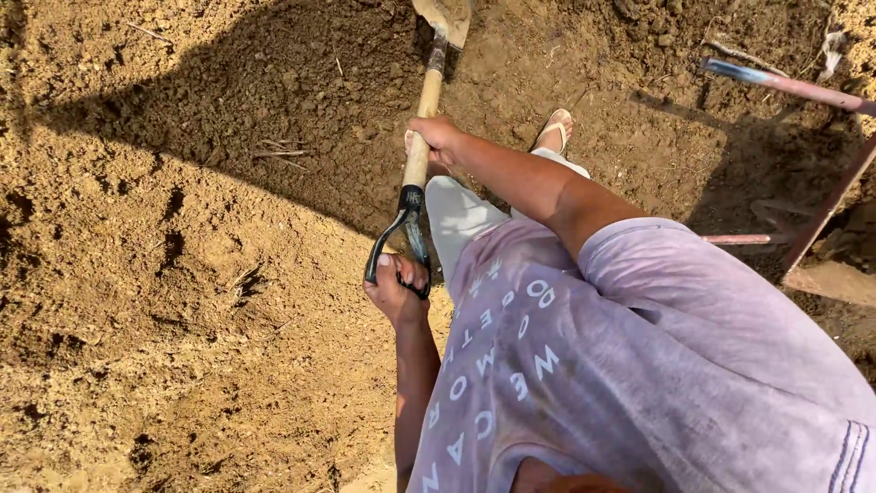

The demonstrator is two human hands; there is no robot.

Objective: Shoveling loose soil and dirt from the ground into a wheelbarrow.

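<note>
Underfoot, loose brown soil (182, 301) fills nearly the whole view, lumpy and dry, half in sun and half under a broad shadow (274, 100). At the right edge stands a rusty metal frame (821, 219) with a reddish pipe (785, 85) lying across the dirt above it. The person's pale lilac shirt (657, 365) and light trousers take up the lower right, one sandalled foot (554, 129) planted on the ground ahead.

The shovel (422, 137) runs away from the body, its long axis nearly straight up the view and leaning slightly right towards the far end. Its blade (445, 18) meets the soil at the top edge, well beyond both hands. The shaft is pale wood, the D-grip (394, 239) at the near end black, the blade dusted with earth.

The right hand (433, 139) is wrapped round the wooden shaft partway along, nearer the blade. The left hand (394, 288) is clamped on the black D-grip, closest to the body, so the hands sit apart along the handle.
</note>
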